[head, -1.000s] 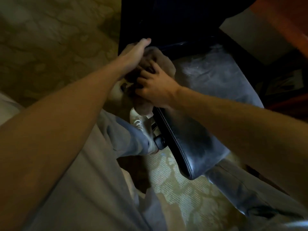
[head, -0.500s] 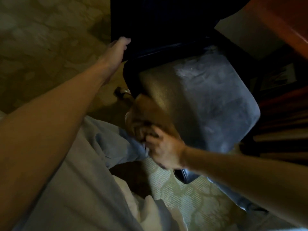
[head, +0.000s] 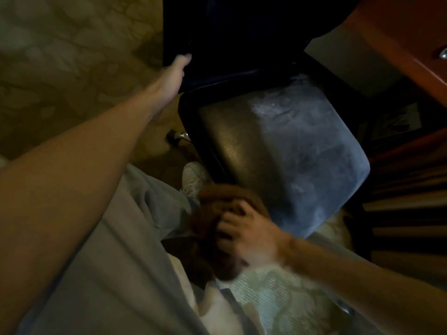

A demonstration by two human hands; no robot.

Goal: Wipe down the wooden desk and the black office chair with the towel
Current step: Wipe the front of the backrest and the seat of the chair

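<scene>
Right hand point(head: 244, 228) has a closed grip on the bunched brown towel point(head: 217, 197), at the near corner of the seat point(head: 302, 153); it's blurred, so a fast pass may slip off the edge; the black office chair point(head: 191, 110) shows a caster point(head: 177, 136) and could roll away; left hand point(head: 173, 73) meets the backrest point(head: 229, 32), grip lost in shadow, can't tell; seat looks streaky grey; patterned carpet point(head: 60, 68) beneath; wooden counter point(head: 399, 32) far right.
</scene>
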